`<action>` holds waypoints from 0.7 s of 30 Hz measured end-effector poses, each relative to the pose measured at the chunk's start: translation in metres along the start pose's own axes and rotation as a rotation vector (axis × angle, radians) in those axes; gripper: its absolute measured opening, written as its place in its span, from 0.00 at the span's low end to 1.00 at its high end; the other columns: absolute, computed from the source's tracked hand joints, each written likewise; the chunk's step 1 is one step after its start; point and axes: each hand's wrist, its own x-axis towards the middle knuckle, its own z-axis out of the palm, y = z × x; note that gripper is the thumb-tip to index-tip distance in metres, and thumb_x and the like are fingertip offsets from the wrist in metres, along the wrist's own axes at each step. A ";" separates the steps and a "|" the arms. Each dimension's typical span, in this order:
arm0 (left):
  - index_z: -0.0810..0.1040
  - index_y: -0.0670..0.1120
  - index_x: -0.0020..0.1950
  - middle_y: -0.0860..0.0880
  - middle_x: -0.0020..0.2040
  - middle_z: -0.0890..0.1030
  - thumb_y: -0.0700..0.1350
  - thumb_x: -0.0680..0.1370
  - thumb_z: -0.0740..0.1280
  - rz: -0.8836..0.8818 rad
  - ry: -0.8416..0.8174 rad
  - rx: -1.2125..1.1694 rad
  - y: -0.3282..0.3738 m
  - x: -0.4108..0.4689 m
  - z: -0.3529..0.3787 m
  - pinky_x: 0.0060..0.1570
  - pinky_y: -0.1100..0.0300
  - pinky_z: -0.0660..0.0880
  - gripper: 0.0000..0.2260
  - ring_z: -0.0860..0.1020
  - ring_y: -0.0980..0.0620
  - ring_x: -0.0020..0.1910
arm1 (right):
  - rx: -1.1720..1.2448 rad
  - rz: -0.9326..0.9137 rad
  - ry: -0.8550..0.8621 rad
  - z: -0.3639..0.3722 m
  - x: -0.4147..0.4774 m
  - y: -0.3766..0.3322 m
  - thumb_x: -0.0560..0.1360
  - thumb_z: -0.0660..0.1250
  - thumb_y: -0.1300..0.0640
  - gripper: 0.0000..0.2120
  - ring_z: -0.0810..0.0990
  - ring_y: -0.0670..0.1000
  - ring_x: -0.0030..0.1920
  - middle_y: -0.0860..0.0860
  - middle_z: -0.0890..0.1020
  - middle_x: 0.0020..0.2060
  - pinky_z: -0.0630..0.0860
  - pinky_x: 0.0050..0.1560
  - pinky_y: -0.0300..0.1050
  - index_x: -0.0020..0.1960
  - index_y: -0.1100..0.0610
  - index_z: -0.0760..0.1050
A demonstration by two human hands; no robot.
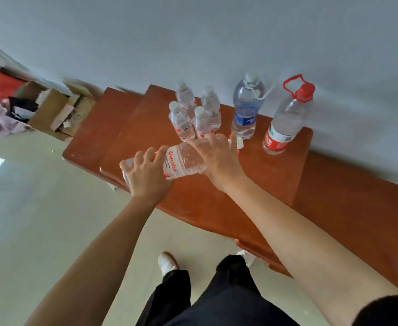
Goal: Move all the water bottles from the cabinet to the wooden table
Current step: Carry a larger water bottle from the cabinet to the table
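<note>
Head view, tilted hard to one side: a pale grey wall [193, 31] fills the top and a glossy cream floor [28, 208] the left, and between them stands the reddish-brown wooden table [275, 180], pushed up against the wall. Off its far left end sits an open cardboard box [49, 109] with clothes heaped beside it. The person's black trousers [216, 297] and white shoes [167, 262] show at the bottom. Upright on the table near the wall are a tall red-capped bottle [287, 116] with a red carry handle and, just beside it, a blue-labelled bottle [246, 109]. Further left, four small bottles [181, 121] stand in a tight cluster. The large Wahaha bottle [181, 161] lies on its side over the table's front part, carried between both hands; whether it touches the wood I cannot tell. The left hand [146, 172] has its fingers curled round the base end, gripping it. The right hand [216, 156] is wrapped over the shoulder end, fingers spread across the clear plastic — a bit of red cap peeks out by the thumb.
</note>
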 end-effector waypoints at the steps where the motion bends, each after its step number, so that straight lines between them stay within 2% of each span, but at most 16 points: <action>1: 0.63 0.58 0.73 0.48 0.70 0.73 0.62 0.70 0.72 -0.026 0.069 -0.002 -0.026 0.003 -0.017 0.64 0.31 0.61 0.35 0.69 0.42 0.69 | -0.019 -0.036 0.056 -0.013 0.019 -0.025 0.74 0.77 0.55 0.49 0.61 0.63 0.76 0.57 0.62 0.75 0.47 0.76 0.73 0.81 0.39 0.48; 4: 0.63 0.58 0.74 0.47 0.69 0.74 0.62 0.70 0.71 -0.122 0.230 0.039 -0.111 0.001 -0.063 0.64 0.32 0.61 0.34 0.69 0.42 0.69 | -0.060 -0.149 0.178 -0.043 0.069 -0.109 0.75 0.75 0.53 0.47 0.62 0.62 0.76 0.57 0.64 0.74 0.51 0.77 0.72 0.81 0.39 0.47; 7: 0.62 0.57 0.75 0.47 0.70 0.72 0.65 0.69 0.72 -0.207 0.300 0.068 -0.193 -0.013 -0.097 0.66 0.30 0.61 0.38 0.68 0.41 0.70 | -0.053 -0.252 0.281 -0.061 0.104 -0.193 0.75 0.74 0.51 0.44 0.63 0.62 0.75 0.57 0.66 0.74 0.49 0.77 0.74 0.82 0.40 0.51; 10: 0.61 0.58 0.76 0.47 0.71 0.71 0.64 0.69 0.72 -0.324 0.368 0.113 -0.309 -0.047 -0.126 0.67 0.31 0.61 0.39 0.67 0.40 0.71 | -0.083 -0.367 0.344 -0.067 0.133 -0.321 0.75 0.74 0.54 0.45 0.65 0.63 0.74 0.58 0.67 0.73 0.47 0.76 0.74 0.82 0.40 0.51; 12: 0.60 0.58 0.77 0.48 0.73 0.71 0.62 0.69 0.73 -0.409 0.407 0.141 -0.395 -0.079 -0.144 0.68 0.32 0.60 0.40 0.67 0.41 0.72 | -0.061 -0.468 0.408 -0.065 0.145 -0.416 0.72 0.76 0.58 0.47 0.68 0.63 0.72 0.59 0.69 0.72 0.49 0.75 0.74 0.82 0.41 0.54; 15: 0.63 0.57 0.76 0.47 0.71 0.73 0.61 0.68 0.75 -0.534 0.484 0.219 -0.492 -0.127 -0.166 0.68 0.33 0.61 0.40 0.69 0.41 0.70 | -0.010 -0.581 0.439 -0.066 0.158 -0.532 0.70 0.79 0.53 0.48 0.68 0.64 0.73 0.61 0.71 0.71 0.50 0.76 0.74 0.81 0.41 0.54; 18: 0.67 0.55 0.75 0.46 0.68 0.75 0.58 0.65 0.78 -0.639 0.573 0.257 -0.575 -0.176 -0.187 0.66 0.33 0.60 0.40 0.70 0.40 0.68 | 0.037 -0.724 0.496 -0.074 0.165 -0.635 0.73 0.77 0.53 0.47 0.64 0.63 0.75 0.60 0.68 0.74 0.47 0.77 0.72 0.82 0.41 0.53; 21: 0.68 0.54 0.74 0.46 0.68 0.75 0.57 0.66 0.77 -0.758 0.647 0.305 -0.645 -0.217 -0.210 0.65 0.31 0.61 0.38 0.70 0.39 0.68 | 0.099 -0.906 0.592 -0.083 0.175 -0.730 0.69 0.81 0.49 0.50 0.67 0.63 0.73 0.61 0.70 0.72 0.54 0.75 0.74 0.80 0.42 0.53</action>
